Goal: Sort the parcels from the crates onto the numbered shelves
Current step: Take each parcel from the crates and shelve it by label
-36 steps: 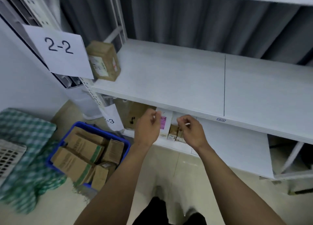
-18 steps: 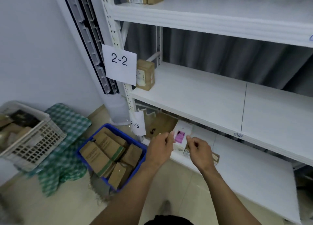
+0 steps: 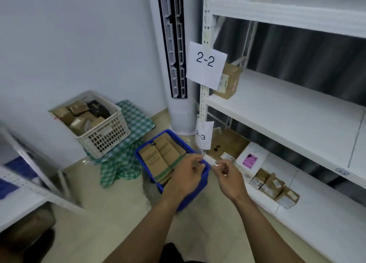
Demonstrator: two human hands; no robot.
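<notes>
The white flat parcel with a pink label [image 3: 251, 159] lies near the front left corner of the bottom white metal shelf [image 3: 316, 213], beside the paper tag marked 2-3 [image 3: 202, 137]. It appears to have been filed there, next to a row of small brown cardboard parcels [image 3: 271, 185] along the front edge.

The left hand [image 3: 186, 175] and right hand [image 3: 229, 179] hover just off that corner, over the blue plastic crate [image 3: 193, 197] on the floor, probably so they can reach the brown cardboard parcels [image 3: 158, 161] still in it. Each grip is curled, thumb near fingertips. Whether either pinches something small and pale, I cannot tell.

Half a second ago both hands were at the white parcel. They have since drawn back left off the shelf, and the view has swung toward the crates.
</notes>
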